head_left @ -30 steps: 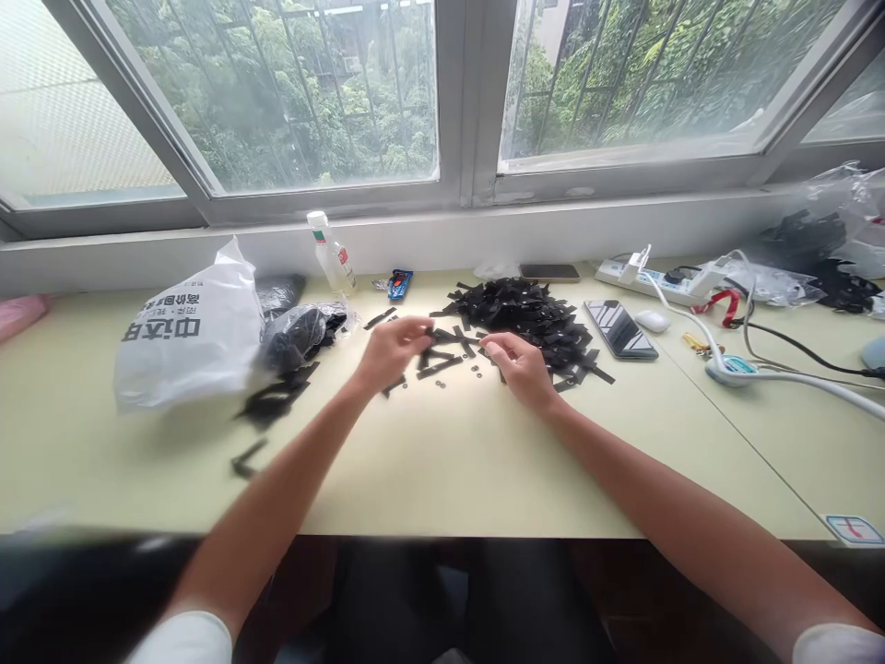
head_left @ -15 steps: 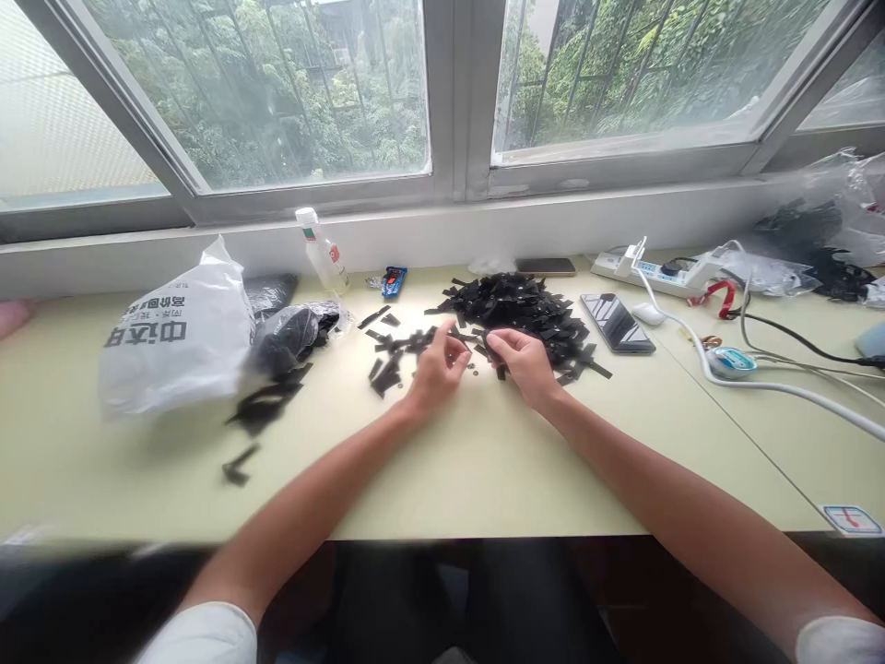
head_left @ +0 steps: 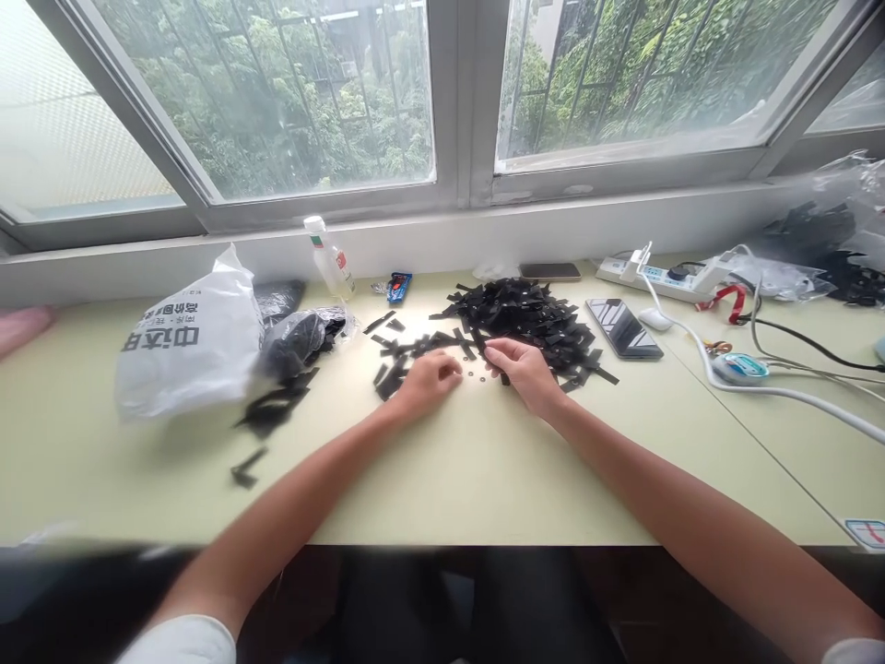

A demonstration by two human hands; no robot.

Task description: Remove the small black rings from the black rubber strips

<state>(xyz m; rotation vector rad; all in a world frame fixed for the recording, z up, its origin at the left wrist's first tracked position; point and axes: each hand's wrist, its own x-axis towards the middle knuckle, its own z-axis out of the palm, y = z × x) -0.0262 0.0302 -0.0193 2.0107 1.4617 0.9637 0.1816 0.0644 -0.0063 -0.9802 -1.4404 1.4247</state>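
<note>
On the pale desk [head_left: 449, 470], before the window: small metal rings [head_left: 476, 376] lie loose between both hands, beside a heap of black strips [head_left: 525, 318]. Left hand [head_left: 425, 380], half a second ago raised at the strips, now rests curled by the rings, contents indiscernible. Right hand [head_left: 522, 369] pinches a black strip at the heap's edge; white bag [head_left: 186, 337] and phone [head_left: 622, 327] flank.

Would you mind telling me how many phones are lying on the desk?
2: one dark phone lies right of the black pile, and another phone lies behind that pile by the wall. Others may be hidden.
</note>
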